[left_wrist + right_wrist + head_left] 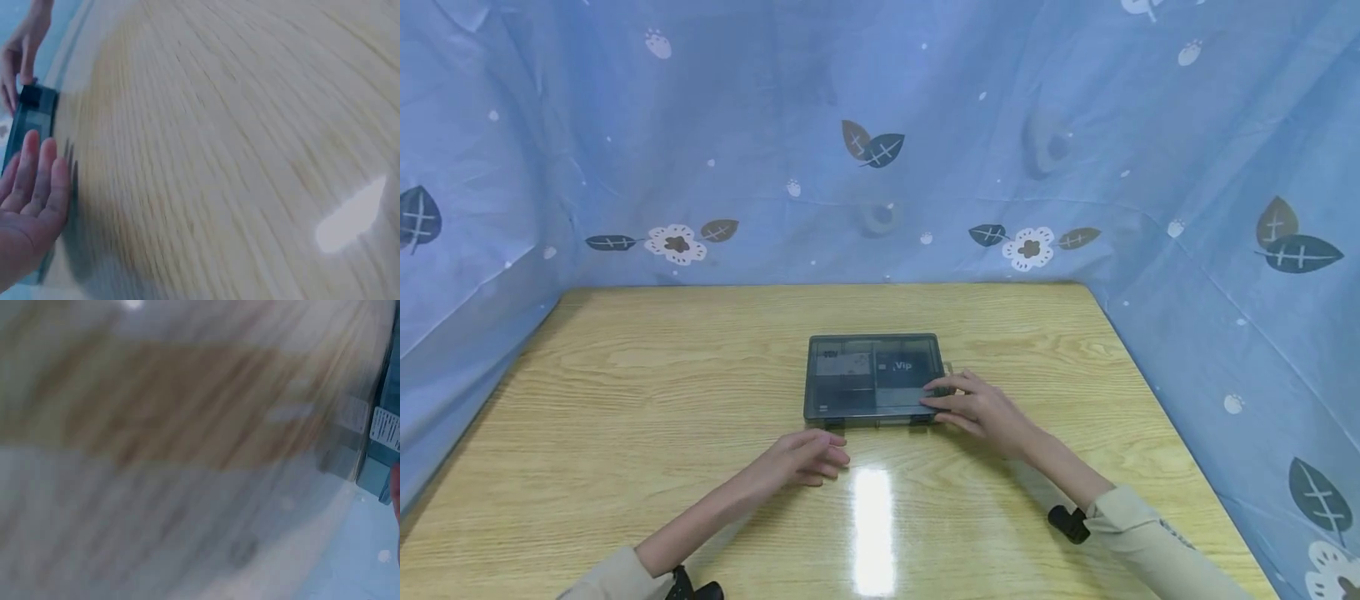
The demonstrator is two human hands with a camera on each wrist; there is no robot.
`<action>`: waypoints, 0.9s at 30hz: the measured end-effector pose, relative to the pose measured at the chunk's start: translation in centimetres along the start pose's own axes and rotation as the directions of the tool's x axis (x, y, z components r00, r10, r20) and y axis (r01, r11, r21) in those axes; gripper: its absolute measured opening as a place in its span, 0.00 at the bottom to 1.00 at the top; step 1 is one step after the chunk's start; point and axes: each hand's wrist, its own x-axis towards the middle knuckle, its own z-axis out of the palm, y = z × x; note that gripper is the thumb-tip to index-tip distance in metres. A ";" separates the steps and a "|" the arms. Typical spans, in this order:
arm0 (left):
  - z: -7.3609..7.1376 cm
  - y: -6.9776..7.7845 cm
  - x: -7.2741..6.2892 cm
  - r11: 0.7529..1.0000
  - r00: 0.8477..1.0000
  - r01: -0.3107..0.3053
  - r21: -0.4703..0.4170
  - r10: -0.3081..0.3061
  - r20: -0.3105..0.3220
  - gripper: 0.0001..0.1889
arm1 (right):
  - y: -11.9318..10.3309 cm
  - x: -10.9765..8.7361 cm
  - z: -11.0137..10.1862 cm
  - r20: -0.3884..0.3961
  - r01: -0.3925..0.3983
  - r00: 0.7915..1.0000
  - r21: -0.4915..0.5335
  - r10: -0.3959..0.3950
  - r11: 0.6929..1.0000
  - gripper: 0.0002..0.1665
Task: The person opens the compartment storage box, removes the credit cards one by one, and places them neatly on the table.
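Observation:
A flat, dark see-through plastic case (850, 403) lies on the wooden table, its lid down. Inside show dividers, a pale piece (852, 364) at left and a dark piece lettered "Vip" (904, 367) at right. My right hand (988, 412) touches the case's front right corner, extended fingers over the lid's edge and thumb low beside it. Just before the front left corner, my left hand (808, 457) hovers with relaxed fingers and nothing in them. The right wrist view catches the case's side with a white striped label (385, 428); only a sliver of finger shows there.
The wooden table (662, 358) carries a bright light reflection (873, 529) in front of the case. Blue patterned cloth (775, 125) hangs behind the table and along both sides. Each wrist wears a black strap device, the right one (1067, 523) by the sleeve cuff.

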 end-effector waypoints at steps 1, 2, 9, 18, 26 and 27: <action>0.1 0.0 0.3 0.999 1.000 0.018 -0.038 -0.019 -0.007 0.29 | -0.1 0.0 0.1 -0.010 -0.025 1.000 0.048 0.025 0.999 0.17; 0.1 0.1 0.5 0.997 0.999 0.032 -0.072 -0.033 -0.013 0.29 | -0.2 -0.1 0.2 -0.017 -0.052 0.998 0.097 0.054 0.994 0.17; 0.4 0.2 1.1 0.954 0.996 0.080 -0.288 -0.086 -0.011 0.31 | -0.2 -0.1 0.3 0.015 -0.227 0.971 0.365 0.238 0.903 0.15; 1.3 -0.4 2.2 0.840 0.995 0.090 -0.536 -0.104 0.005 0.32 | 0.1 0.3 -0.7 0.170 -0.406 0.913 0.462 0.370 0.789 0.16; 1.8 -0.4 2.8 0.791 0.995 0.057 -0.609 -0.095 -0.030 0.26 | 0.2 0.5 -1.1 0.258 -0.463 0.886 0.524 0.385 0.715 0.14; 1.9 -0.4 2.9 0.787 0.994 0.052 -0.615 -0.101 -0.045 0.25 | 0.2 0.5 -1.1 0.269 -0.471 0.882 0.540 0.387 0.698 0.14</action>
